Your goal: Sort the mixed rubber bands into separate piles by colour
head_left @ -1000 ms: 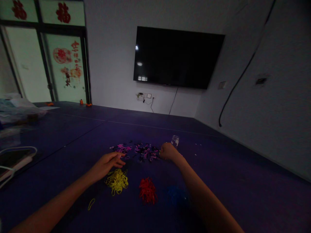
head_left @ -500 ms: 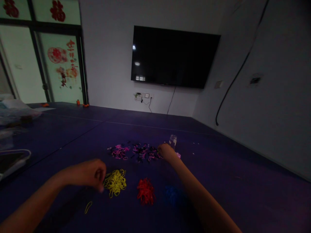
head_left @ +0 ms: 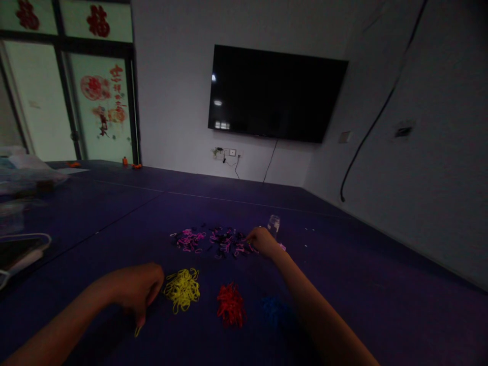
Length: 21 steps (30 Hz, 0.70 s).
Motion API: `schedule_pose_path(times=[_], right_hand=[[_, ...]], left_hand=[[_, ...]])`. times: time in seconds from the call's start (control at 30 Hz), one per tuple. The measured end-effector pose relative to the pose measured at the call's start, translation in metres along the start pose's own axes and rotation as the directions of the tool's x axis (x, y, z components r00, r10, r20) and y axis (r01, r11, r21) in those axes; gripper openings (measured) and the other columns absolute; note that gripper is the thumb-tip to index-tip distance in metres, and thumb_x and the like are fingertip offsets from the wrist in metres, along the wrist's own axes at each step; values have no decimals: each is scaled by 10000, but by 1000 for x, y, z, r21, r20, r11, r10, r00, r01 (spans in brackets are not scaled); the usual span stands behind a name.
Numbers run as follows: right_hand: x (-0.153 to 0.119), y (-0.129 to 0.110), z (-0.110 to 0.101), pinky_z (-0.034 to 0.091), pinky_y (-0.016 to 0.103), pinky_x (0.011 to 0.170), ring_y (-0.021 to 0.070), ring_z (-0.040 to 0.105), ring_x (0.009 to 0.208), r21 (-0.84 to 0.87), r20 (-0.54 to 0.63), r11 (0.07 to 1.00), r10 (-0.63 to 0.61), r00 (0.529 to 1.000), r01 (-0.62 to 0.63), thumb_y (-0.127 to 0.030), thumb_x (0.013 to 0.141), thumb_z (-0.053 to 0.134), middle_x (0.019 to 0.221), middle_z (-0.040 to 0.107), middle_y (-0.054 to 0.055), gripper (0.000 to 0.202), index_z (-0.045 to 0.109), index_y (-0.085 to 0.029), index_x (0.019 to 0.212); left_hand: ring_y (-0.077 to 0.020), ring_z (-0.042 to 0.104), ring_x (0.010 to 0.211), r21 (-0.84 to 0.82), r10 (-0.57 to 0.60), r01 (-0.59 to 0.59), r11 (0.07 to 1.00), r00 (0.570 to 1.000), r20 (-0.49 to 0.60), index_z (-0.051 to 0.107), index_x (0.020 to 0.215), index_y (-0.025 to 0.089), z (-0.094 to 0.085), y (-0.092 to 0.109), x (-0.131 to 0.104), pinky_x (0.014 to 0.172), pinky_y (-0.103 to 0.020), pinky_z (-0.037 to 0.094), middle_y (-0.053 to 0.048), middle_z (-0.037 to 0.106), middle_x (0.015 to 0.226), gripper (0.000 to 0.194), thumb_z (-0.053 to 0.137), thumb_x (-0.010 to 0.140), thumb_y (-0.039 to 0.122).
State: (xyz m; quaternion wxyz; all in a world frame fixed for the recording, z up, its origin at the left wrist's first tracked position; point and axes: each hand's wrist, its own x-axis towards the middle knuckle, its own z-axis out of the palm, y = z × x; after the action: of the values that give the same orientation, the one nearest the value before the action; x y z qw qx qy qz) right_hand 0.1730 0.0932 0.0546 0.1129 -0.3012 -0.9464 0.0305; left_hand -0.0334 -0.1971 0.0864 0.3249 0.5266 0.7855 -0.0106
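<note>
My left hand (head_left: 143, 290) reaches down left of a heap of yellow rubber bands (head_left: 183, 290). Its fingertips are closed on a single yellow rubber band (head_left: 138, 331) lying apart from that heap. Farther out, my right hand (head_left: 262, 240) is at the right end of a scatter of pink and black rubber bands (head_left: 226, 241). Those fingers are pinched together; a small yellowish bit shows by the tips, too tiny to name. Red rubber bands (head_left: 231, 305) lie heaped in front, with a dim blue heap (head_left: 274, 310) beside my right forearm.
A clear jar (head_left: 273, 225) stands just behind my right hand. Small white bits lie to its right on the purple surface (head_left: 343, 264). At the left edge are a dark tablet-like device (head_left: 21, 251) and plastic bags (head_left: 30, 170). A television (head_left: 276, 94) hangs on the wall.
My left hand has lowered toward me, from beside the yellow heap onto the stray yellow band. My right hand stays at the pink and black bands. The view has shifted slightly.
</note>
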Motion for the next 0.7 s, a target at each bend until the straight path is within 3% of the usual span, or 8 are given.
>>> schedule_pose_path(times=[0.13,0.33,0.53,0.7], right_hand=[[-1,-4,-4,428,205,704,174,639,811,28,-23,1000,7,1000,-6,-61,629,491,846,722,57,373,739,-192,875],[-3,-6,-9,425,203,635,171,649,711,49,16,997,55,998,-56,-86,659,528,772,723,77,280,748,-165,812],[-1,1,-2,419,200,678,166,642,782,79,-118,986,157,981,-148,-89,709,482,834,717,81,294,737,-170,829],[-1,6,11,419,205,711,163,632,820,116,-165,992,63,984,-44,-92,732,455,864,714,67,312,728,-180,855]], left_hand=[[-116,463,451,-18,41,-40,999,998,56,488,601,191,2,3,-4,403,-210,331,57,512,531,303,692,386,131],[-123,497,475,89,62,-62,994,998,5,513,588,183,8,8,-2,398,-198,331,47,532,554,267,678,389,115],[-120,463,481,192,190,-188,963,982,8,510,529,184,12,16,-7,390,-201,298,28,555,570,141,537,416,104],[-139,492,547,256,222,-191,947,970,-97,550,623,200,25,12,-5,435,-216,296,12,592,672,255,466,412,84]])
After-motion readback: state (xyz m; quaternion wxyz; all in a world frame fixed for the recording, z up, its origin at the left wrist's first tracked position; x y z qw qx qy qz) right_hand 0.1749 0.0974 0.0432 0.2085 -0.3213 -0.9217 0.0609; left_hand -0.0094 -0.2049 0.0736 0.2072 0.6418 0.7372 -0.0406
